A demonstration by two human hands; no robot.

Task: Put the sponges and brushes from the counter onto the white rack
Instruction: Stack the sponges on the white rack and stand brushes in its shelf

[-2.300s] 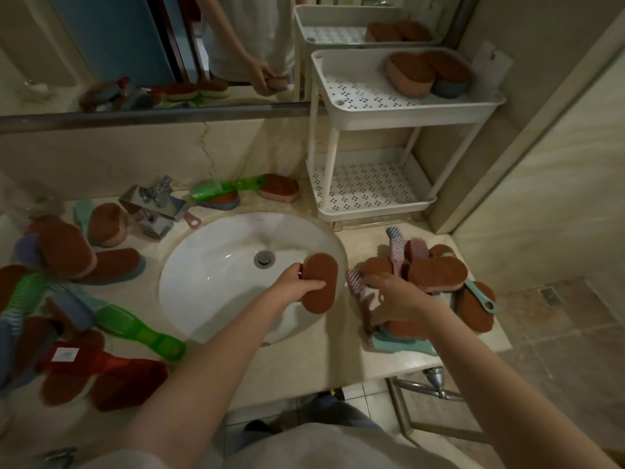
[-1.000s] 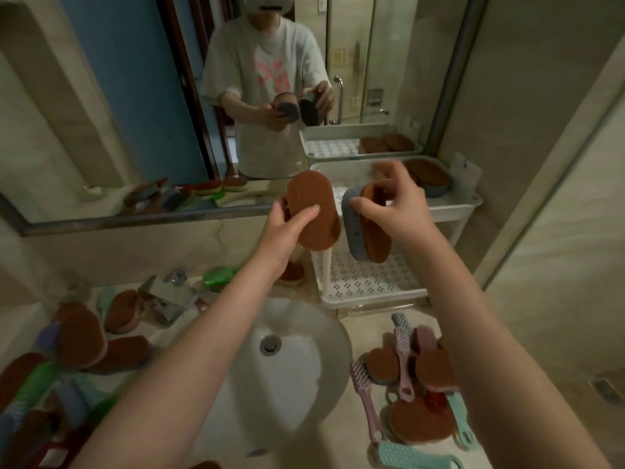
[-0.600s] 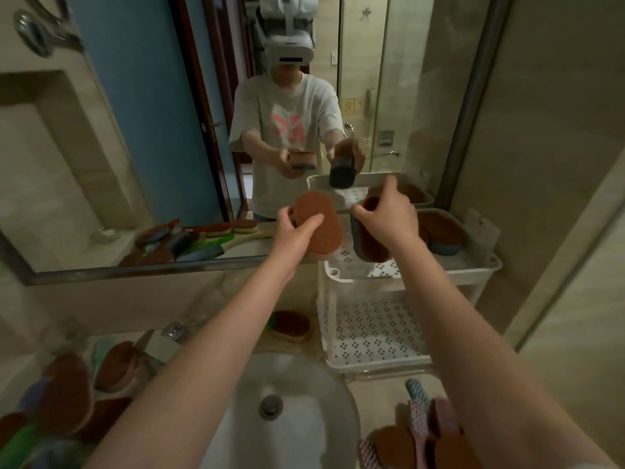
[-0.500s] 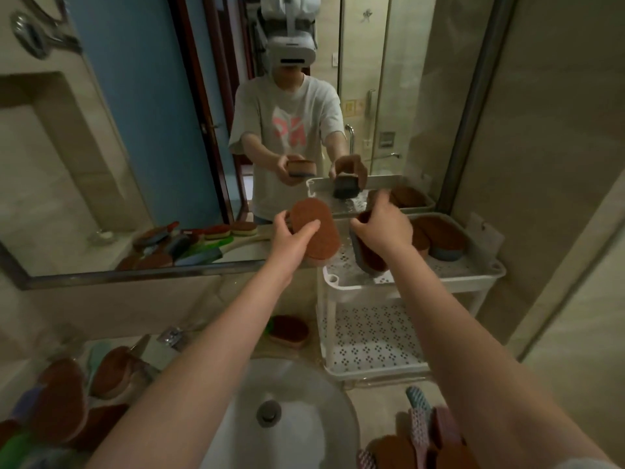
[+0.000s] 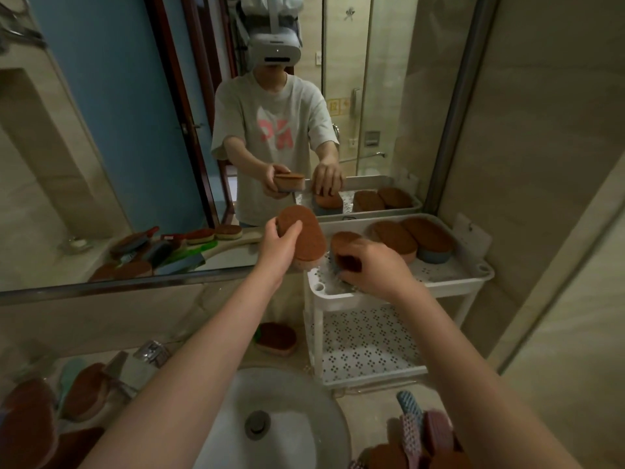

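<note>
My left hand (image 5: 279,247) grips a brown oval sponge with a pink base (image 5: 306,236), held in the air just left of the white rack (image 5: 449,277). My right hand (image 5: 372,269) holds a second brown sponge (image 5: 345,243) down on the front left of the rack's top shelf. Two more brown sponges (image 5: 394,240) (image 5: 429,236) lie further right on that shelf. The lower shelf (image 5: 368,343) holds nothing that I can see.
A round white sink (image 5: 287,431) lies below my arms. A brown sponge (image 5: 277,338) sits behind it by the rack. More sponges (image 5: 84,390) crowd the left counter, and brushes (image 5: 411,424) with sponges lie at the lower right. A mirror (image 5: 135,147) covers the wall.
Both hands rose from the counter to the rack with a sponge each. My right hand lowered its sponge from upright onto the top shelf; my left hand stays beside the rack.
</note>
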